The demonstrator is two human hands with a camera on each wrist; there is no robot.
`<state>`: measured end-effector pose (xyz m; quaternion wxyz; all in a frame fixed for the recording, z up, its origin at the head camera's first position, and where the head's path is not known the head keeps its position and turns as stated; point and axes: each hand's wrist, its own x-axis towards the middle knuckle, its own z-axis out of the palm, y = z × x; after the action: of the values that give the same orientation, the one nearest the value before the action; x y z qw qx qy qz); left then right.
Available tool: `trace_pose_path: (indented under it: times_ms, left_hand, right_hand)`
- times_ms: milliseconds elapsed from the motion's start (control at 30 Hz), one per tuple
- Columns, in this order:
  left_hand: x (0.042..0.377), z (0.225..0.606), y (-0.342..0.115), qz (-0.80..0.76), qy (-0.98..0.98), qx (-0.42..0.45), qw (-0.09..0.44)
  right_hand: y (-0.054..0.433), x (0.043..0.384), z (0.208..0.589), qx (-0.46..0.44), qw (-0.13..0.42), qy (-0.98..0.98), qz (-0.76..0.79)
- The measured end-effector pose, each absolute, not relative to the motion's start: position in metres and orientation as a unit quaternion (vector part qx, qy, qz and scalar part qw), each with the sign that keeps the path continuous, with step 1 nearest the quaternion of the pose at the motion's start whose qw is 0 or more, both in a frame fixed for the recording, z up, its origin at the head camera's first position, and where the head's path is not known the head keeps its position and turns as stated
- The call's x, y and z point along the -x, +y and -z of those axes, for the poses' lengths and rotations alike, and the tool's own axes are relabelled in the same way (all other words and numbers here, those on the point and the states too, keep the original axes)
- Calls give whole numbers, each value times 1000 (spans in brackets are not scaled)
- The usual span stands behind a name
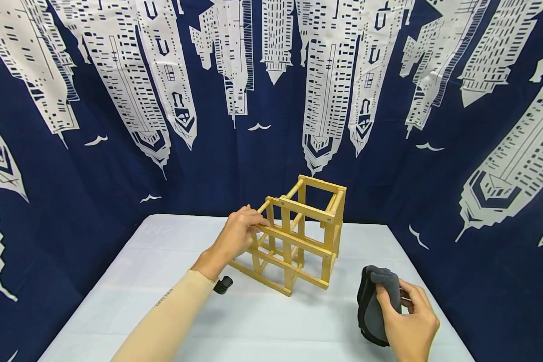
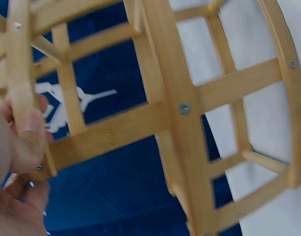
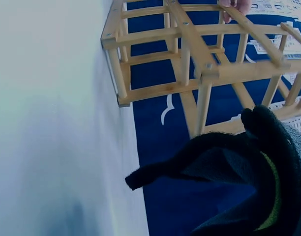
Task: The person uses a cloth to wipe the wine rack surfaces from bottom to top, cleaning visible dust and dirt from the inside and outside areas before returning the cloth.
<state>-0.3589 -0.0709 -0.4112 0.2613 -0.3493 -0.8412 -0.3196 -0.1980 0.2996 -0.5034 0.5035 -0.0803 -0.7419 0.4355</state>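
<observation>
A light wooden rack [image 1: 305,246], built of slats and round dowels, stands at an angle over the white table. My left hand [image 1: 240,229] grips one of its slats at the left end, and the left wrist view shows the thumb [image 2: 30,132] pressed along the wood beside a screw. On the right, apart from the rack, my right hand [image 1: 412,319] pinches a folded dark grey cloth [image 1: 375,306] with black edging. The right wrist view shows the cloth [image 3: 229,147] in loose folds, a thin yellow-green strip among them. Whether the rack rests fully on the table I cannot tell.
The white table [image 1: 163,251] ends at a dark blue curtain [image 1: 217,176] printed with white buildings, which hangs behind and along both sides. A small black object [image 1: 223,285] shows beside my left wrist.
</observation>
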Motion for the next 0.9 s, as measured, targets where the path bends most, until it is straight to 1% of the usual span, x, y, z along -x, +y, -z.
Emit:
trace_pose_path:
  times_ms: [133, 233, 400, 467, 567, 700, 900]
  left_hand:
    - [362, 415, -80, 335, -832, 348, 273]
    - [357, 417, -83, 344, -826, 344, 284]
    - [334, 421, -74, 358, -800, 336, 346]
    - [322, 422, -64, 366, -781, 343, 373]
    - [305, 421, -42, 363, -762, 361, 396]
    - [286, 420, -10, 340, -766, 374, 397]
    - [277, 427, 29, 289, -806, 350, 380]
  right_hand:
    - [296, 196, 507, 89, 497, -745, -436]
    - [294, 195, 509, 96, 494, -749, -432]
    - [292, 195, 512, 104, 493, -753, -424]
    - [291, 196, 512, 103, 493, -752, -425]
    - [291, 198, 512, 97, 494, -751, -428]
    - [290, 200, 513, 93, 495, -751, -427]
    - [286, 202, 518, 95, 494, -751, -427]
